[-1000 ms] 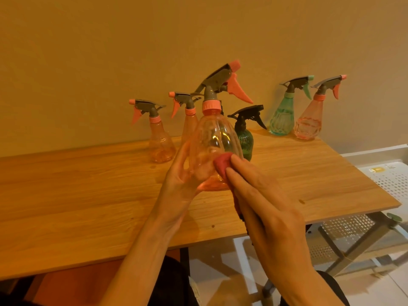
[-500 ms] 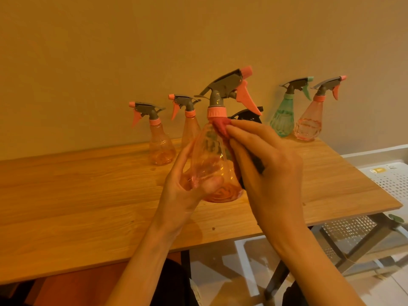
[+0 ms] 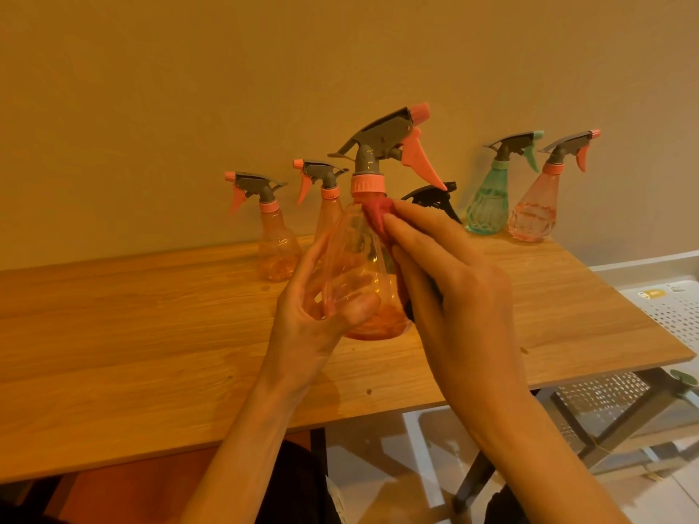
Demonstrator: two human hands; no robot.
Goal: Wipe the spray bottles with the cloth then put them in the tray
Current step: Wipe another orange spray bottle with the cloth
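The left hand is gripping an orange spray bottle low on its body, thumb across the near side and fingers curled round the far side, holding it upright above the wooden table. The right hand is pressing a red cloth against the bottle's shoulder, just below the collar, with fingers nearly straight and close together. Along the far edge, by the wall, five more bottles are standing: two orange ones on the left, a dark one partly hidden behind the hands, then a green one and a pink one on the right. A white perforated tray is sitting to the right, below the table.
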